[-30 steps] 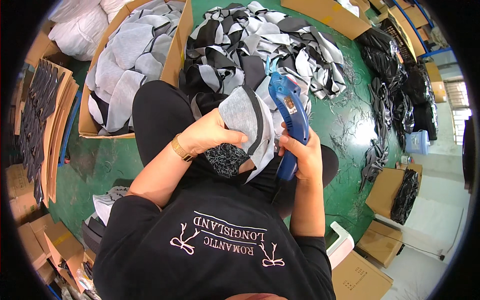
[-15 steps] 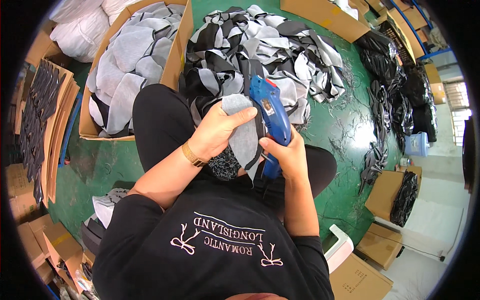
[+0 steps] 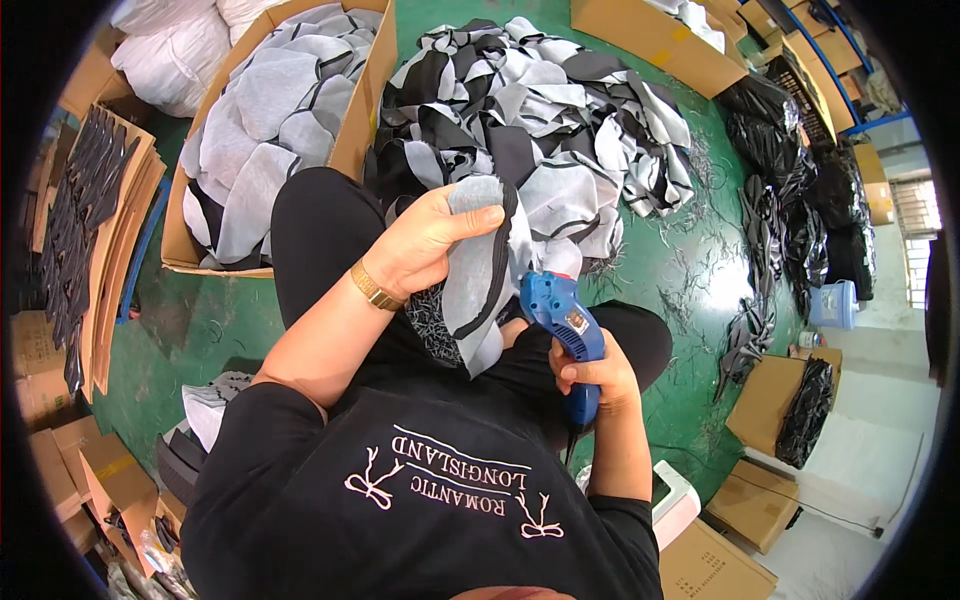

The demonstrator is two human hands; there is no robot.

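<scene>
A grey fabric piece [image 3: 478, 270] with black trim is pinched upright in the left hand [image 3: 425, 240], long axis running top to bottom. The blue tagging gun [image 3: 565, 335] is gripped in the right hand [image 3: 595, 375], nozzle just beside the piece's lower right edge, above the lap.

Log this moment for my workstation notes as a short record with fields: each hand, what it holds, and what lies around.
left hand: left hand grips a grey fabric piece with a black edge, raised above the lap
right hand: right hand is closed on the handle of a blue gun-shaped tool, its nose at the fabric
wrist: gold bracelet on the left
ahead: loose pile of grey and black pieces on the green floor
left of pile: cardboard box filled with grey pieces
</scene>
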